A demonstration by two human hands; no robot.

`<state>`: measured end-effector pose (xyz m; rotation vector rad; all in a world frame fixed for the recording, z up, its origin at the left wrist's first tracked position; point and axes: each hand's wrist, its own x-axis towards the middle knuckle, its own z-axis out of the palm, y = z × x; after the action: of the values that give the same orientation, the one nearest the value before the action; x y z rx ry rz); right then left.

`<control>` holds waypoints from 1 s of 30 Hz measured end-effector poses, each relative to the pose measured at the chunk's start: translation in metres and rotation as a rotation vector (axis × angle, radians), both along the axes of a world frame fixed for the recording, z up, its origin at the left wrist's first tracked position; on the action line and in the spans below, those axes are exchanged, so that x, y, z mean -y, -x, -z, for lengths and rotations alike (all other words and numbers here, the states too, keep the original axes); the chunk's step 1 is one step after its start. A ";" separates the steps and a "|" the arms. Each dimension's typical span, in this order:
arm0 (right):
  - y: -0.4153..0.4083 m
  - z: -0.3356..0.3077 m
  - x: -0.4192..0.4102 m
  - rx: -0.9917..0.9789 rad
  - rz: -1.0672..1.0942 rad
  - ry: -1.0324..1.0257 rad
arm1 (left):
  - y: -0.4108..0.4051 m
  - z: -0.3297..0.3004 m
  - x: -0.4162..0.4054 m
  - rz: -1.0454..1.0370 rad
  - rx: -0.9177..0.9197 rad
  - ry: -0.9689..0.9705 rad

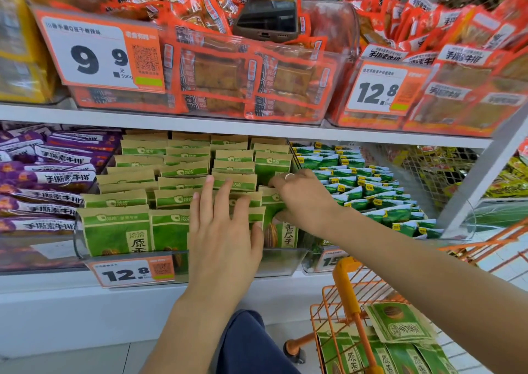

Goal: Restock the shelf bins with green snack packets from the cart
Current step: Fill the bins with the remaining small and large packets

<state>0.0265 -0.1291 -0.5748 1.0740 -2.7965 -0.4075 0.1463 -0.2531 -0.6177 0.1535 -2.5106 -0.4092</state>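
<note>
The green snack packets (183,199) stand upright in rows in the clear shelf bin (85,248); the right hand (303,199) pinches one packet at the bin's right side, while the left hand (225,230) presses flat, fingers straight, on the front rows. More packets lie in the orange cart (348,293), below and nearer the right hand.

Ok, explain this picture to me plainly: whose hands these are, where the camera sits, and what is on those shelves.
There is no machine here. A person wears a camera on the head, looking forward and down, so both arms are their own. The left hand lies with straight fingers on the green snack packets standing in a clear shelf bin. The right hand, wearing a ring, grips packets at the bin's right side. More green packets wait in the orange cart at lower right. Purple packets sit left, orange packets above, with a phone resting on them.
</note>
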 end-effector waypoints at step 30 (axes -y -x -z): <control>-0.069 0.003 -0.160 -0.355 -0.058 0.638 | -0.002 -0.016 -0.066 0.287 -0.122 -0.052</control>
<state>0.0959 0.0312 -0.5780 0.8246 -2.3117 0.2674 0.1482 -0.1875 -0.6014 -0.2089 -2.4067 -0.5817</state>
